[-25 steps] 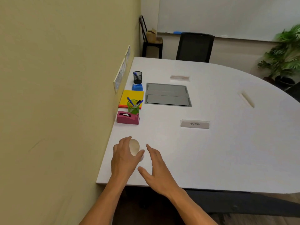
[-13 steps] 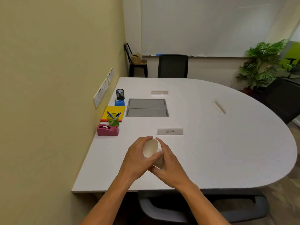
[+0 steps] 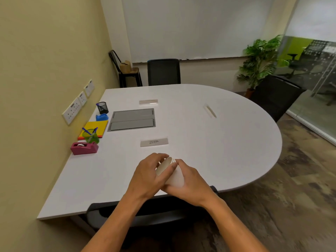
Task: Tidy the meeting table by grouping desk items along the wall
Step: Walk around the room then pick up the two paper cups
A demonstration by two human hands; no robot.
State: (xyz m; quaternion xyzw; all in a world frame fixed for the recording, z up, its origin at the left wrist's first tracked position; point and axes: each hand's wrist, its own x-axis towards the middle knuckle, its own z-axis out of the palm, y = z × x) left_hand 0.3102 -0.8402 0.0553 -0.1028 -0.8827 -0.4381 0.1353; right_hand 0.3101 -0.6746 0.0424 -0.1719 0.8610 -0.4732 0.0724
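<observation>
A white paper cup [image 3: 171,174], tilted with its mouth toward the upper left, is held over the near edge of the white table [image 3: 218,142]. My left hand [image 3: 147,176] grips its rim side and my right hand [image 3: 189,184] wraps its lower body. Along the yellow wall stand a pink tape dispenser [image 3: 84,148], a green pen cup [image 3: 91,136], yellow and orange folders [image 3: 96,127], a blue stapler [image 3: 102,117] and a black mesh pen holder [image 3: 103,107].
A grey cable hatch [image 3: 132,120] is set in the table. Name plates lie at the middle [image 3: 154,142], far side [image 3: 148,102] and right [image 3: 210,110]. Black chairs stand behind [image 3: 163,71], at the right [image 3: 276,99] and below me [image 3: 112,213]. A potted plant [image 3: 260,60] fills the corner.
My left hand lifted the cup from near the wall and carried it right. My right hand closed on it, and my view swung right and up.
</observation>
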